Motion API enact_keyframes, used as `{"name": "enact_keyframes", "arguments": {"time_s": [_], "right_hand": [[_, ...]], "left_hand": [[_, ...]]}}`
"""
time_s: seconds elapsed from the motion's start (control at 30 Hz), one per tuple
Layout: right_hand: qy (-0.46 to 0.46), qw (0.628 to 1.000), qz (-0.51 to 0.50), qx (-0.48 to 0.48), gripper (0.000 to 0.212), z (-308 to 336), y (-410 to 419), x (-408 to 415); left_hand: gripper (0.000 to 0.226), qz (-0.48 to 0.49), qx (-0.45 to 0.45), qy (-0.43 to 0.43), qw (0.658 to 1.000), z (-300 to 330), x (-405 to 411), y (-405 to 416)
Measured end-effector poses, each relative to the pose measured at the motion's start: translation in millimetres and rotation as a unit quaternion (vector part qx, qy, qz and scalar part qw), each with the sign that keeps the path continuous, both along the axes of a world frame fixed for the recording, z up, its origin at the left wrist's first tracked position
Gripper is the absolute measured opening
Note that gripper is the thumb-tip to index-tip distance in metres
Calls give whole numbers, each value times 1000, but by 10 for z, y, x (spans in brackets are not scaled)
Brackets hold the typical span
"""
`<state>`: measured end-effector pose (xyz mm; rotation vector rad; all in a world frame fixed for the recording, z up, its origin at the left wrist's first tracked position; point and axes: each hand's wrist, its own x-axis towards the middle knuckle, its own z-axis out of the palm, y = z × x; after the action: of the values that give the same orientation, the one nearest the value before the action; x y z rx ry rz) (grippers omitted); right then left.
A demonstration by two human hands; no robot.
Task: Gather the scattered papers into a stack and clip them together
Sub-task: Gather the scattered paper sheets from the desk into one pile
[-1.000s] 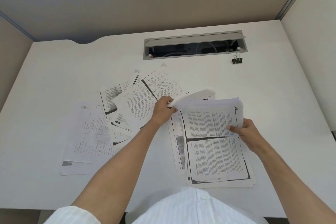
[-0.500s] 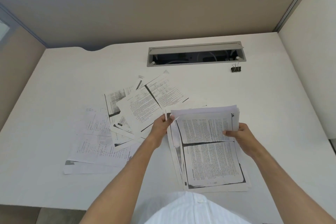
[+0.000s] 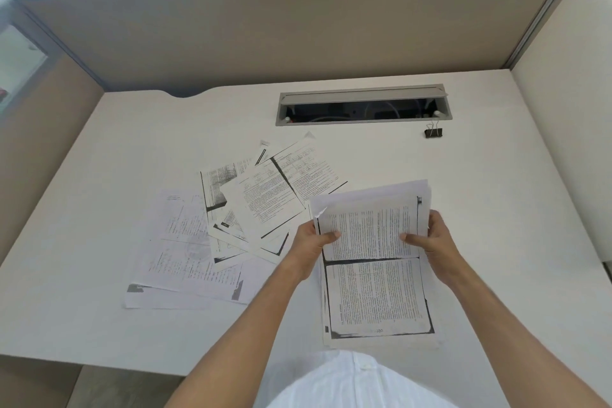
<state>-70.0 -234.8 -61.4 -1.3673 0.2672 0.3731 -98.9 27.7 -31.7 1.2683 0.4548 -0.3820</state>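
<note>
A stack of printed papers (image 3: 376,295) is lifted in front of me, held by both sides. My left hand (image 3: 313,242) grips its left edge with the thumb on the top sheet. My right hand (image 3: 433,238) grips the right edge the same way. Several loose printed sheets (image 3: 231,225) lie overlapping on the white desk (image 3: 99,325) to the left of the stack. A black binder clip (image 3: 433,132) sits alone at the back right of the desk, far from both hands.
A grey cable tray opening (image 3: 362,108) is set into the desk behind the papers. Beige partition walls (image 3: 298,26) close in the back and sides. A white panel (image 3: 569,142) stands on the right.
My left hand has let go of the single curled sheet and now grips the stack's left edge. The stack has been squared and lifted; the view has tilted up.
</note>
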Motion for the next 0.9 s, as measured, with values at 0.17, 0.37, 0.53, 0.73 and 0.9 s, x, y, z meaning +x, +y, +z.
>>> {"name": "enact_keyframes", "arguments": {"time_s": [0.17,0.37,0.53,0.73,0.9], "right_hand": [[6,1000,0,28,60,-2,-71,-10],[-8,998,23,63,32,-1,-167,-52],[4,999,13,45,27,-86,-198,-60],[10,999,9,36,25,-141,-165,-32],[10,999,11,32,25,-147,-195,-5]], "left_hand": [[29,-25,-8,-16,1000,67,-33,-4],[51,-29,117,-61,991,94,148,274],[59,-176,478,-93,855,-115,388,440],[88,-322,643,-105,687,-421,454,446],[96,-296,646,-121,693,-509,449,424]]}}
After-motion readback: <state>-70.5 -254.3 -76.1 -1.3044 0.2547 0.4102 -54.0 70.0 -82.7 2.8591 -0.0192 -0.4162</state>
